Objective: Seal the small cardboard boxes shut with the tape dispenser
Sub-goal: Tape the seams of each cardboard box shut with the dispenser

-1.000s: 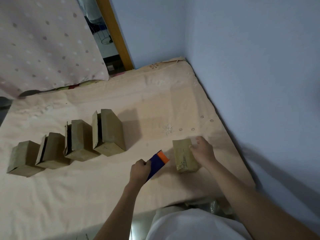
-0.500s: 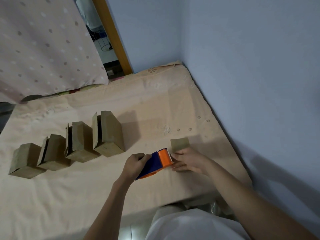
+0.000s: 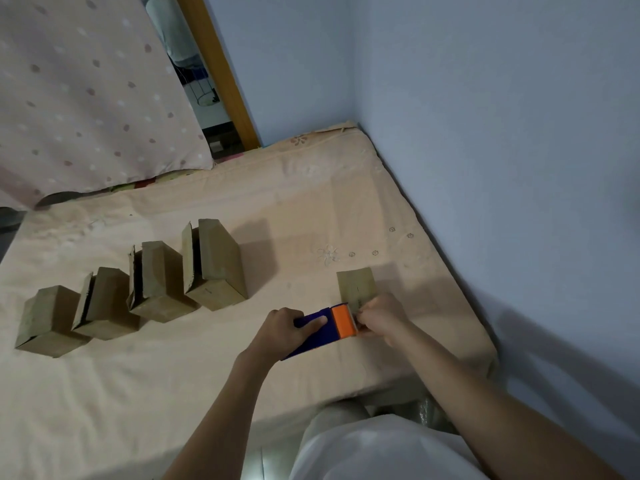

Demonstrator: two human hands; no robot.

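Left hand (image 3: 280, 332) grips tape dispenser (image 3: 325, 329); right hand (image 3: 379, 318) pinches at its orange end, tape itself unclear. Small box (image 3: 356, 285) at 1 o'clock of dispenser, on bed (image 3: 207, 393). Four boxes (image 3: 145, 282) at 9 o'clock, flaps ajar, apparently unsealed. Task looks barely started.

Bare forearms, no sleeves that I could see, left hand (image 3: 277, 332) and right hand (image 3: 379, 318) without gloves, rings or watch, pale whitish garment (image 3: 374, 448) over my lap, smooth, unmarked, softly creased fabric
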